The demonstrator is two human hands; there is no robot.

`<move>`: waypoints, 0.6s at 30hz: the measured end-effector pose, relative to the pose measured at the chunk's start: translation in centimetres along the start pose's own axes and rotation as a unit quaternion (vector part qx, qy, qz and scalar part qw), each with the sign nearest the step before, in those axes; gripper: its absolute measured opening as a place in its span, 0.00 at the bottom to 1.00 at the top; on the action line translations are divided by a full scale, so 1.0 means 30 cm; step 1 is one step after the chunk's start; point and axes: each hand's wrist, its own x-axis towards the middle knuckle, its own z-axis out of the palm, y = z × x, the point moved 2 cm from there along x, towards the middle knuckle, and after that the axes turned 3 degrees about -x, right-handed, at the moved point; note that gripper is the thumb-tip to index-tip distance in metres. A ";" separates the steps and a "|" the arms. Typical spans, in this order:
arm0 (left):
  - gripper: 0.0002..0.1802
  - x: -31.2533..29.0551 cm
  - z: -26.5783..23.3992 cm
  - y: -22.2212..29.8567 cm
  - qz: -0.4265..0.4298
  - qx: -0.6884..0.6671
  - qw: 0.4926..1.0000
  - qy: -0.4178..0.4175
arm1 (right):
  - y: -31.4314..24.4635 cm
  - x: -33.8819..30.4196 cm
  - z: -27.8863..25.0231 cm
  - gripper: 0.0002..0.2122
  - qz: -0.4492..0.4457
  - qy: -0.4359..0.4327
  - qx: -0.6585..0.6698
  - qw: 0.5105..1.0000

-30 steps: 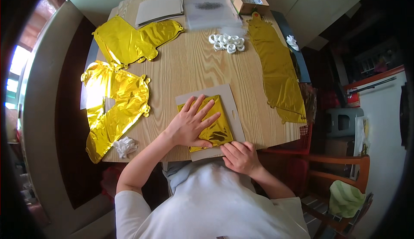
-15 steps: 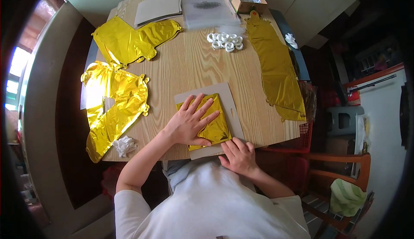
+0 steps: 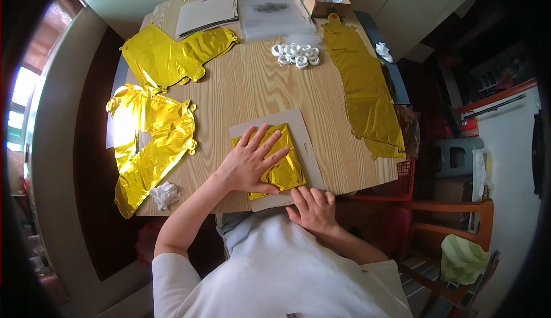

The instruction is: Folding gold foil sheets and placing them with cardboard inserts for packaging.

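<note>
A folded gold foil balloon [image 3: 287, 171] lies as a neat square pack on a grey card [image 3: 310, 163] with a slot near its right edge. My left hand [image 3: 248, 163] presses flat on the pack with its fingers spread. At the card's lower right corner, close to the table's front edge, my right hand [image 3: 313, 209] rests with bent fingertips against the corner of the pack and its thumb apart. Unfolded gold foil balloons lie to the left, one farther back [image 3: 163, 57] and one nearer [image 3: 166, 128]. Another flat gold balloon [image 3: 367, 88] lies along the right side.
White ribbon rolls [image 3: 295, 54] are grouped toward the back. Behind them are clear plastic bags [image 3: 275, 22], a stack of grey cards [image 3: 206, 16] and a cardboard box [image 3: 322, 5]. Crumpled white material [image 3: 165, 196] sits at the front left. A wooden chair [image 3: 445, 206] stands at right.
My right hand's fingers have slid slightly left and down along the pack's near right corner. My left hand stays pressed on the foil. The whole view has shifted slightly.
</note>
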 end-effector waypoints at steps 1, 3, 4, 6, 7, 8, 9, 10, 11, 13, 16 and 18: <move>0.55 0.000 0.000 -0.001 0.000 0.001 1.000 0.000 | 0.001 -0.004 0.000 0.21 -0.001 0.008 -0.001 1.000; 0.55 -0.002 0.002 -0.001 0.000 0.001 1.000 -0.002 | 0.001 -0.008 0.002 0.21 -0.003 0.008 -0.003 1.000; 0.55 -0.002 0.002 0.000 0.000 0.003 1.000 -0.003 | 0.001 -0.009 0.002 0.21 -0.004 0.008 -0.003 1.000; 0.55 -0.003 0.000 0.001 -0.001 0.005 1.000 -0.006 | 0.001 -0.012 0.000 0.21 -0.002 0.003 -0.005 1.000; 0.55 -0.004 0.000 0.001 -0.002 0.005 1.000 -0.007 | 0.000 -0.013 -0.002 0.21 -0.001 0.000 -0.006 1.000; 0.55 -0.003 0.001 0.001 -0.002 0.005 1.000 -0.007 | 0.000 -0.011 -0.003 0.21 0.001 -0.007 -0.008 1.000; 0.55 -0.003 0.001 0.001 -0.002 0.004 1.000 -0.007 | -0.001 -0.008 -0.006 0.21 0.004 -0.015 -0.009 1.000; 0.55 -0.003 0.003 0.001 -0.002 0.005 1.000 -0.008 | -0.002 -0.005 -0.008 0.21 0.006 -0.022 -0.010 1.000; 0.55 -0.003 0.004 0.000 -0.002 0.006 1.000 -0.008 | -0.003 -0.002 -0.009 0.22 0.009 -0.025 -0.015 1.000; 0.55 -0.003 0.002 0.000 -0.001 0.006 1.000 -0.008 | -0.008 0.004 -0.011 0.22 0.014 -0.030 -0.023 0.999; 0.55 0.000 -0.001 0.003 0.003 0.006 1.000 -0.005 | -0.017 0.018 -0.019 0.23 0.019 -0.049 -0.033 0.998; 0.55 -0.006 0.002 0.002 0.001 0.011 1.000 -0.003 | -0.028 0.028 -0.024 0.23 0.025 -0.066 -0.037 0.997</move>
